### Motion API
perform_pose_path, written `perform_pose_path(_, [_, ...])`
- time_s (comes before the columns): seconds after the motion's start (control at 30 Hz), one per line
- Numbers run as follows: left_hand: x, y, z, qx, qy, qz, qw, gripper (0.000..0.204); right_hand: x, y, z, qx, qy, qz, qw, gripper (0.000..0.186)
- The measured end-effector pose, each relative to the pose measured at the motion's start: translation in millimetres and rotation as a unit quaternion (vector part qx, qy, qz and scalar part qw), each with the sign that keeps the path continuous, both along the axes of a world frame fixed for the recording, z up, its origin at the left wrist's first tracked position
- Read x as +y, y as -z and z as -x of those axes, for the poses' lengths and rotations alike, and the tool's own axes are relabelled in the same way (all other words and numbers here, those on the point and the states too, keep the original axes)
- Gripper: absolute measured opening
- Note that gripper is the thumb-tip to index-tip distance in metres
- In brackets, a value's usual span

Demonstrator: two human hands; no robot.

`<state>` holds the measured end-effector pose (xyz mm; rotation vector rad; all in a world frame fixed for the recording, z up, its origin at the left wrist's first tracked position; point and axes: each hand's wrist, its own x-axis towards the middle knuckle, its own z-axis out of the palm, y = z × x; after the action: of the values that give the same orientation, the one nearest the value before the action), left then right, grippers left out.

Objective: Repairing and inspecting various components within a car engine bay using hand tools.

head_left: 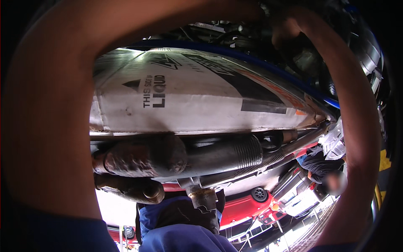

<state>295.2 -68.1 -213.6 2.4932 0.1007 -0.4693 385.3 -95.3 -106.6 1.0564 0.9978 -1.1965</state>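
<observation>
Both my arms reach up into dark machinery [306, 63] at the upper right. My right hand [287, 28] is among these parts, its fingers curled; whatever they close on is lost in shadow. Across the top runs my left forearm [176, 17], ending close to the right hand. My left hand itself is too dark to make out. Below the forearms a blue edge [260, 63] borders a worn white printed carton sheet [201, 111].
Under the sheet lie a rusty rounded metal piece [134, 157], a black ribbed pipe [247, 152] and a brown pipe end [153, 191]. Red cars [245, 210] stand in the background. At the right is another person [321, 166] in dark clothes.
</observation>
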Motion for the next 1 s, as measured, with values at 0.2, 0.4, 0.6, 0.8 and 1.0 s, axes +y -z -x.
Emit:
perform_pose_path(0.2, [-2,-18,12,0.028,-0.120,0.145,0.982,0.041,-16,16,-6,-0.041,0.032,-0.015,0.999,0.058])
perform_pose_path(0.4, [-1,11,0,0.048,-0.235,0.247,0.939,0.046,3,-8,13,-0.061,0.013,-0.059,0.996,0.060])
perform_pose_path(0.6, [-4,-15,0,0.070,-0.195,0.227,0.951,0.053,-13,1,2,-0.077,0.033,-0.058,0.995,0.061])
perform_pose_path(0.8, [-1,-20,2,0.020,-0.184,0.208,0.960,0.051,-5,-17,10,-0.088,0.032,-0.063,0.994,0.061])
perform_pose_path(1.0, [3,18,-1,-0.021,-0.182,0.180,0.967,0.048,8,-18,18,-0.084,0.046,-0.061,0.994,0.061])
